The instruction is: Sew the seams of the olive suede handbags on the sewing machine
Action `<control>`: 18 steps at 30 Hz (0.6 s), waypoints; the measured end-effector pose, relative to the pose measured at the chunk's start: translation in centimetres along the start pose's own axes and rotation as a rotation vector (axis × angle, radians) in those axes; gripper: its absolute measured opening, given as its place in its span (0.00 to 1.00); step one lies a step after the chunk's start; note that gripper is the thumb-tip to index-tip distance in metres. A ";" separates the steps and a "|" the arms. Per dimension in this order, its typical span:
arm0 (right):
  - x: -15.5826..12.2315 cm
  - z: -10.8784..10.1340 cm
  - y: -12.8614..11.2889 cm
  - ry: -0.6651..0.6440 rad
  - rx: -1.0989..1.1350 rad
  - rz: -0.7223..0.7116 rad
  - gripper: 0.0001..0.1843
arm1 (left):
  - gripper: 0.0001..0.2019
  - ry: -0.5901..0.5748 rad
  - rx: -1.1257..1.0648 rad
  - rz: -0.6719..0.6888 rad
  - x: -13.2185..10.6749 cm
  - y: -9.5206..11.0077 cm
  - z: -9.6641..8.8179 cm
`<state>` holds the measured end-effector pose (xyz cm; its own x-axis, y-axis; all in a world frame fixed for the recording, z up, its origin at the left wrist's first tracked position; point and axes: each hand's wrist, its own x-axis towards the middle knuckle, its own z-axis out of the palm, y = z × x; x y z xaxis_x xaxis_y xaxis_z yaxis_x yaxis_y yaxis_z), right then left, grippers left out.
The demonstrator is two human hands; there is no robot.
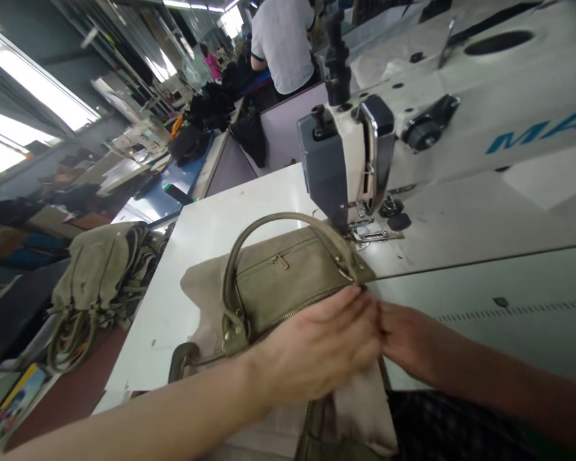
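Note:
An olive-green handbag [273, 275] lies on the white sewing table, with a curved handle [269, 218], a small zip pocket and a long metal zipper [312, 299] along its top. Across the bag reaches my left hand [326, 339], slightly blurred, its fingers closed at the bag's right end by the handle base. My right hand [403, 339] meets it there, closed on the bag's edge, its fingertips partly hidden behind the left. Just beyond both hands stands the needle and presser foot area of a sewing machine [365, 224]. The bag is not under the foot.
The machine's arm [461, 121] spans the upper right. A pile of similar olive bags [100, 269] sits left of the table [163, 320]. Farther back, a person in a white shirt [283, 48] faces away, near other work tables.

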<state>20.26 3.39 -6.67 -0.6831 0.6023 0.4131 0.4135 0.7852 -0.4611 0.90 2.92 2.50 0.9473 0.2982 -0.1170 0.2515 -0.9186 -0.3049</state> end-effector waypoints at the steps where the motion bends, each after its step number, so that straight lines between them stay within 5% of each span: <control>1: -0.3 0.1 -0.3 -0.021 0.011 -0.066 0.16 | 0.20 -0.056 0.004 -0.066 -0.2 -0.3 0.4; 6: -1.0 0.5 -0.2 -0.090 0.091 -0.190 0.20 | 0.25 -0.264 0.020 -0.327 -0.7 -1.8 1.8; 10: -0.8 -0.1 -0.3 -0.083 0.120 -0.174 0.23 | 0.18 -0.130 -0.213 -0.361 -0.5 -2.7 4.2; 14: -0.5 -1.4 -0.3 -0.080 0.153 -0.166 0.24 | 0.34 -0.023 -0.580 -0.478 -1.4 -2.4 6.7; 18: -0.4 -2.0 -0.4 -0.156 0.295 -0.112 0.20 | 0.34 -0.095 -0.494 -0.530 -2.0 -1.0 6.3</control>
<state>21.60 3.10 -5.11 -0.8074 0.4674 0.3600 0.1543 0.7563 -0.6357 -2.51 4.93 -2.94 0.6576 0.7362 -0.1600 0.7532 -0.6476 0.1158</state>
